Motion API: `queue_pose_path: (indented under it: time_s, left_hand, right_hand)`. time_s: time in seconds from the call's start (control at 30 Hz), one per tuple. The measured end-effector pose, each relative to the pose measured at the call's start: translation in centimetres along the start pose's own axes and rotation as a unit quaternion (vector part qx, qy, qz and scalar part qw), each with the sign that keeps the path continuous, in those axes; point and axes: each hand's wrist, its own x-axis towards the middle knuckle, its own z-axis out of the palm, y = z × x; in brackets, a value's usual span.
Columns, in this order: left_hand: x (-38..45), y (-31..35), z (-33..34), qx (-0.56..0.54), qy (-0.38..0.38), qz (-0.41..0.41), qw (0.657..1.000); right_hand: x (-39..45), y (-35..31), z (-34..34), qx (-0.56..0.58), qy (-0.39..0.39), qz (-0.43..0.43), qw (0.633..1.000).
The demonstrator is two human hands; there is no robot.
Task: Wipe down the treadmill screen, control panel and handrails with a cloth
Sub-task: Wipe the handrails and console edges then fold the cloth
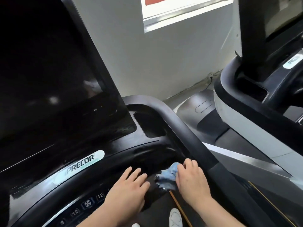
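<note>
Right hand (191, 179), at five o'clock, presses a crumpled blue cloth (167, 176) against the inner base of the right handrail (183, 130), its grip closed over the cloth to drive the wipe. Left hand (129, 187) lies flat, fingers spread and holding nothing, bracing on the console rim above the control panel (85, 205). The dark screen (49, 79) fills nine to eleven o'clock, its left side cropped. The palm hides much of the cloth; the panel buttons are partly covered.

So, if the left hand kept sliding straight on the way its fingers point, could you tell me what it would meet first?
The left hand points up and right along the console, so it would probably first meet the black handrail where it curves; depth is unclear.
</note>
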Motion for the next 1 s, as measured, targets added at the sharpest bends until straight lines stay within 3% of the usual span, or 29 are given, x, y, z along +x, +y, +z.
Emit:
queue_pose_path:
  time_s: [0.07, 0.13, 0.3, 0.4, 0.5, 0.57, 0.63, 0.67, 0.77, 0.87, 1.0]
  left_hand:
    - [-0.5, -1.0, -0.3, -0.003, 0.002, -0.045, 0.999]
    - [-0.6, -1.6, -0.2, -0.031, -0.007, -0.069, 0.997]
    - [0.0, -1.3, -0.9, -0.103, 0.032, -0.131, 0.985]
    - [0.7, -1.4, -1.8, -0.178, 0.038, -0.158, 0.970]
    - [1.0, -2.1, -1.7, -0.243, 0.090, -0.179, 0.949]
    - [0.9, -2.3, -1.7, -0.251, 0.113, -0.187, 0.943]
    - [0.6, -2.0, -2.0, -0.265, 0.124, -0.189, 0.937]
    - [0.4, -1.8, -2.2, -0.277, 0.131, -0.194, 0.932]
    - [-0.7, -1.4, -2.3, -0.305, 0.156, -0.243, 0.907]
    - [-1.8, -1.2, -2.4, -0.312, 0.188, -0.284, 0.887]
    - [-2.8, -0.7, -2.8, -0.316, 0.195, -0.309, 0.876]
  right_hand:
    - [0.6, 0.1, 0.0, 0.015, -0.047, 0.041, 0.998]
    - [0.0, -0.8, 0.2, 0.038, -0.091, 0.029, 0.995]
    - [-2.8, -4.2, 1.3, 0.149, -0.034, -0.059, 0.986]
    - [-3.4, -6.4, 1.6, 0.242, -0.058, -0.101, 0.963]
    - [-1.8, -8.3, 0.3, 0.331, -0.158, -0.032, 0.930]
    - [0.4, -9.3, -0.9, 0.435, -0.218, 0.065, 0.871]
    - [2.5, -10.1, -1.7, 0.525, -0.216, 0.120, 0.815]
    - [3.4, -10.6, -1.8, 0.537, -0.213, 0.119, 0.808]
    - [5.1, -12.7, -2.5, 0.523, -0.239, 0.088, 0.814]
    - [5.9, -14.2, -3.2, 0.474, -0.219, 0.012, 0.853]
    - [6.6, -14.1, -3.7, 0.449, -0.256, -0.048, 0.855]
